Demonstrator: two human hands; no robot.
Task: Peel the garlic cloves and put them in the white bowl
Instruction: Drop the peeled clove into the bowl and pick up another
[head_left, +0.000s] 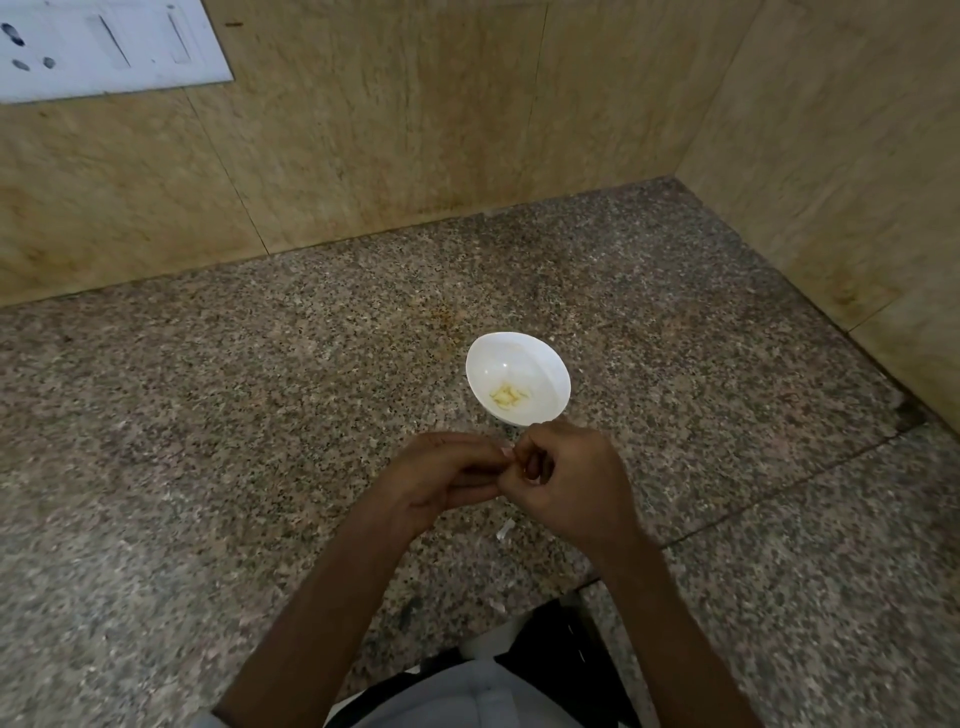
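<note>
The white bowl (540, 364) sits on the granite counter and holds several peeled pale yellow garlic cloves (509, 396). Just in front of the bowl my left hand (441, 475) and my right hand (563, 483) meet, fingertips together. A small pale bit, a garlic clove (506, 452), shows between my left fingertips and my right thumb; both hands pinch it. Most of the clove is hidden by my curled right fingers.
A scrap of white garlic skin (505, 530) lies on the counter below my hands, and another scrap (497, 606) lies near the counter's front edge. Tiled walls close the counter at the back and right. A white switch plate (104, 47) is on the wall at upper left.
</note>
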